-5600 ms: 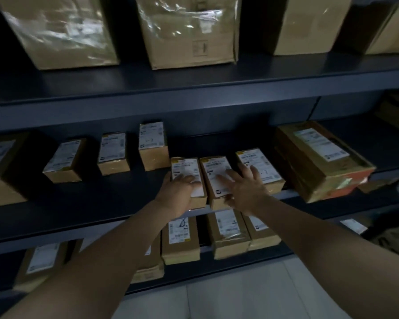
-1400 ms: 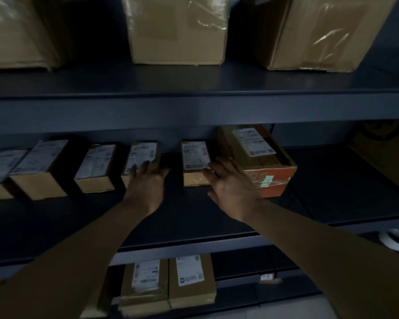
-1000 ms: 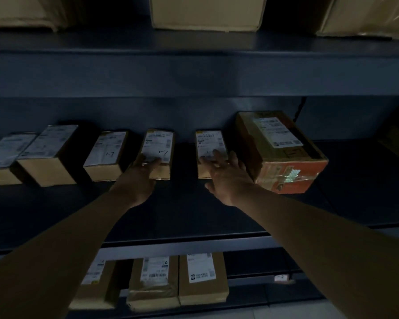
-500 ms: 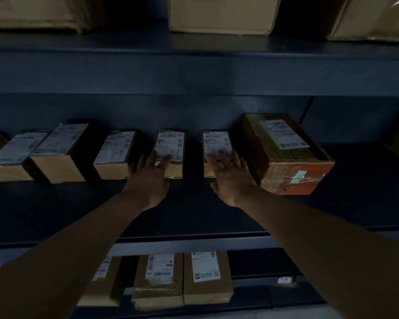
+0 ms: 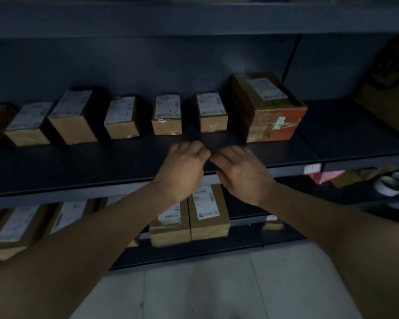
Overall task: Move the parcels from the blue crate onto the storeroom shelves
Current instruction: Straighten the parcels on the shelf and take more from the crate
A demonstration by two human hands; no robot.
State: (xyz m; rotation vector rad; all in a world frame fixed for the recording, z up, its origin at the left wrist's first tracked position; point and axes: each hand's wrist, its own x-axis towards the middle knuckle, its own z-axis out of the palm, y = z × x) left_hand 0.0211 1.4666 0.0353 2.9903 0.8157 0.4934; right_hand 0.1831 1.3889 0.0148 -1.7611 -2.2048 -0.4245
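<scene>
A: Where are small brown cardboard parcels point(image 5: 167, 113) w/ white labels?
B: In a row on dark grey metal shelf point(image 5: 101, 162).
A: Hands?
B: Left hand point(image 5: 182, 171) & right hand point(image 5: 242, 173) above shelf front, fingers half curled, holding nothing.

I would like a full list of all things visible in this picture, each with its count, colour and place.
Small parcels: seven in view, brown with white labels, in a row at the back of the middle shelf; the leftmost is cut by the picture edge.
Large parcel: one, brown with an orange front, at the right end of that row.
Middle shelf: one, dark grey, bare along its front.
Lower parcels: at least four, brown with white labels, on the lower shelf; some are hidden by the arms.
Small tag: one, white, on the middle shelf's front edge.
Pink thing: one, under the shelf at right, unclear.
Floor: pale tiles, at the bottom.
Left hand: empty, over the shelf front.
Right hand: empty, beside the left.
</scene>
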